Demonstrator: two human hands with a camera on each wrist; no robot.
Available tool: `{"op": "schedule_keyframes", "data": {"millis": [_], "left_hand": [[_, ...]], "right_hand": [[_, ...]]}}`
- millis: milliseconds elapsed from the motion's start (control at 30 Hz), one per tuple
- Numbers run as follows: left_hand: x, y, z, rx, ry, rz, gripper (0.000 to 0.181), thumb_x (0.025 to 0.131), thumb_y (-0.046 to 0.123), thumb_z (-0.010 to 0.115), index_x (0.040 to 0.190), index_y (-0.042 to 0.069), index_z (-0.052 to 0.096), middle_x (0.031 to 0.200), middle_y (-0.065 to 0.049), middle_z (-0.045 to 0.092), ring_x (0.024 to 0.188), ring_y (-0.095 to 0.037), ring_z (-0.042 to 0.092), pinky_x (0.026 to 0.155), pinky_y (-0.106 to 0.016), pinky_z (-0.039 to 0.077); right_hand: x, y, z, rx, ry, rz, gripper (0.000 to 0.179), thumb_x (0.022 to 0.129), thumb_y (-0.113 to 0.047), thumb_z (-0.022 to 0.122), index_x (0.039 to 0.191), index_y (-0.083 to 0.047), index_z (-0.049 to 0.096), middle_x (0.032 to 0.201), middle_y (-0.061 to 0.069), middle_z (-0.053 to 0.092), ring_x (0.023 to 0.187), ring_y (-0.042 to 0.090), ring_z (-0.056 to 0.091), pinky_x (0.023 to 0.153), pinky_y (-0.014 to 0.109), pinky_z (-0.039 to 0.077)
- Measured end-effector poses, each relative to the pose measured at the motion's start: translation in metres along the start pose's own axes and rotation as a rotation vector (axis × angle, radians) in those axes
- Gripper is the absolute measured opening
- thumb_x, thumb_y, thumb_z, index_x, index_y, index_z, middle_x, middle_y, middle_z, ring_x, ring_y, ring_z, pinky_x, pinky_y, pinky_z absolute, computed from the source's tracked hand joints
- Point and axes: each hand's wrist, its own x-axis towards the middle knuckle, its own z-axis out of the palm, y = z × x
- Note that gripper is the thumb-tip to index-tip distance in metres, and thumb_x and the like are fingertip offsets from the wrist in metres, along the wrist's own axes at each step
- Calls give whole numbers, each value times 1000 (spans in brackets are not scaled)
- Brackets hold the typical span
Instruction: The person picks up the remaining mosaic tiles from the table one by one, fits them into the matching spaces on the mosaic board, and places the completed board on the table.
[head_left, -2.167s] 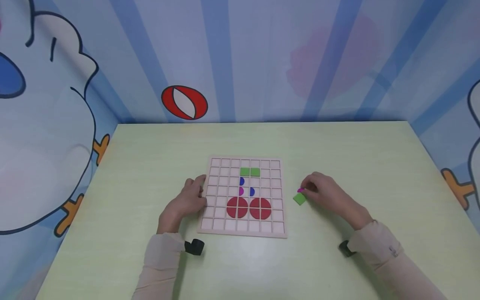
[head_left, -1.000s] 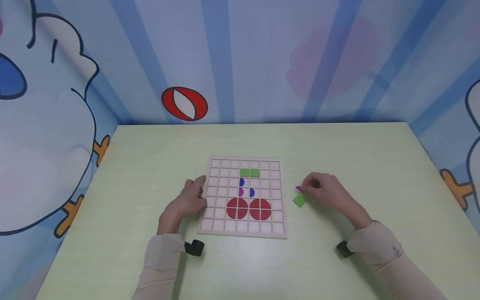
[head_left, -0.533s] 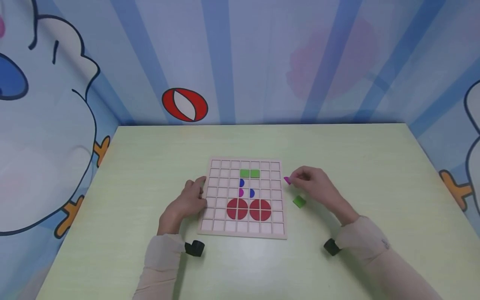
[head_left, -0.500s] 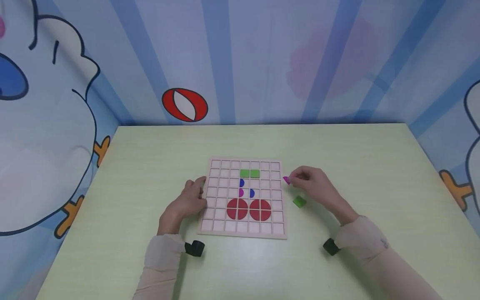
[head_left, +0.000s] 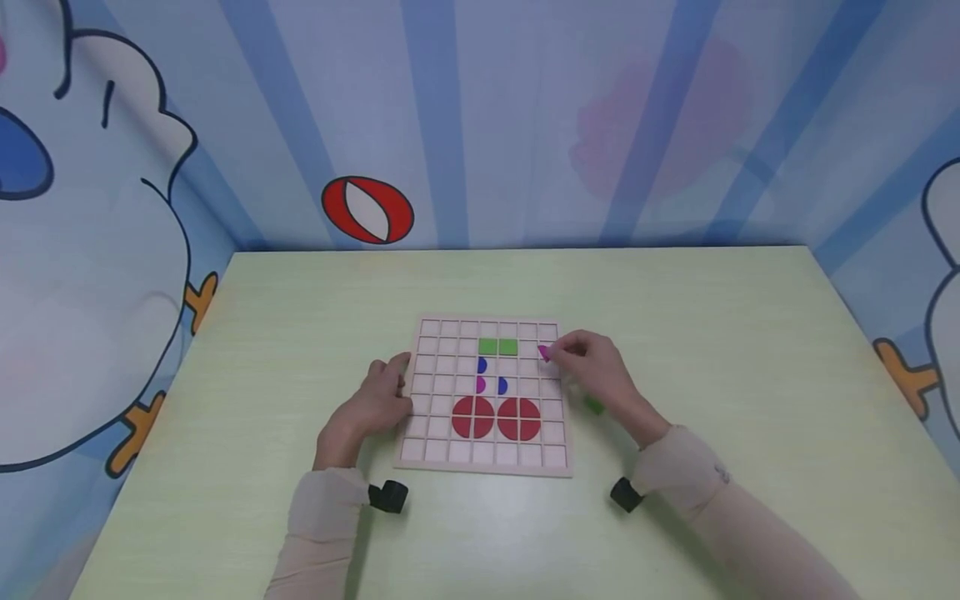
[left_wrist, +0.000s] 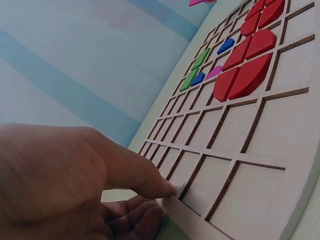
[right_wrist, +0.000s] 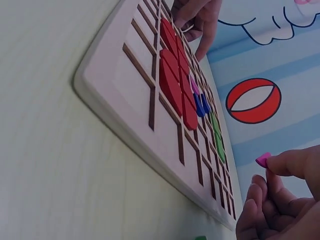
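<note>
My right hand [head_left: 592, 362] pinches a small magenta half-round tile [head_left: 543, 353] between thumb and finger, held above the right side of the wooden grid board [head_left: 483, 473]. In the right wrist view the magenta tile [right_wrist: 263, 160] sticks out past the fingertips. My left hand [head_left: 371, 404] rests at the board's left edge, thumb and index finger spread and touching it. Set in the board are green squares [head_left: 488, 347], blue half-rounds [head_left: 502, 386], one magenta half-round [head_left: 481, 385] and red quarter-rounds forming two circles [head_left: 473, 417].
A loose green square [head_left: 594, 405] lies on the pale table [head_left: 300, 292] right of the board, partly hidden under my right hand. A blue cartoon-painted wall [head_left: 510, 125] stands behind the table.
My right hand has lifted the magenta tile from beside the loose green square and carried it left over the board's right side. My left hand stays in place.
</note>
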Motion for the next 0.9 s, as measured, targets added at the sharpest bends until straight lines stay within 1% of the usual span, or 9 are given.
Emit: {"op": "schedule_keyframes", "data": {"millis": [67, 233, 367, 467, 633, 767, 900], "left_hand": [[0, 0, -1, 0, -1, 1, 71, 86, 4, 48, 152, 7, 20, 114, -13, 38, 95, -24, 43, 72, -32, 40], [0, 0, -1, -2, 0, -1, 72, 86, 4, 49, 152, 8, 19, 115, -13, 38, 96, -24, 43, 74, -33, 39], [0, -1, 0, -11, -3, -2, 73, 86, 4, 49, 152, 8, 19, 115, -13, 38, 96, -24, 43, 74, -33, 39], [0, -1, 1, -11, -2, -7, 73, 86, 4, 49, 152, 8, 20, 115, -13, 38, 97, -24, 43, 74, -33, 39], [0, 0, 2, -6, 3, -12, 72, 86, 4, 49, 152, 9, 20, 116, -13, 38, 98, -25, 43, 75, -34, 39], [1, -1, 2, -10, 3, -9, 72, 86, 4, 50, 152, 9, 20, 116, -13, 38, 98, -25, 43, 75, -34, 39], [1, -2, 2, -9, 5, -3, 73, 86, 3, 50, 152, 8, 20, 115, -13, 38, 98, -25, 43, 75, -34, 39]], "right_hand": [[0, -4, 7, -12, 7, -8, 24, 92, -31, 61, 106, -12, 65, 105, 6, 61, 93, 22, 53, 73, 27, 45], [-2, -12, 23, -78, 8, -71, 20, 92, -28, 61, 100, -11, 66, 97, 6, 63, 86, 20, 53, 69, 26, 44], [-1, -14, 32, -93, 8, -73, 18, 91, -28, 62, 96, -12, 67, 93, 5, 62, 80, 20, 53, 64, 26, 44], [1, -14, 38, -108, 14, -91, 18, 89, -27, 62, 93, -11, 70, 92, 5, 62, 79, 19, 53, 63, 27, 43], [3, -14, 44, -153, 44, -131, 16, 86, -24, 65, 90, -9, 72, 97, 5, 57, 87, 19, 50, 68, 29, 43], [5, -13, 49, -192, 70, -130, 17, 85, -25, 67, 88, -9, 71, 103, 6, 53, 95, 20, 46, 73, 30, 42], [7, -13, 53, -222, 94, -124, 21, 85, -30, 69, 85, -8, 70, 109, 6, 50, 101, 22, 43, 80, 35, 40]]}}
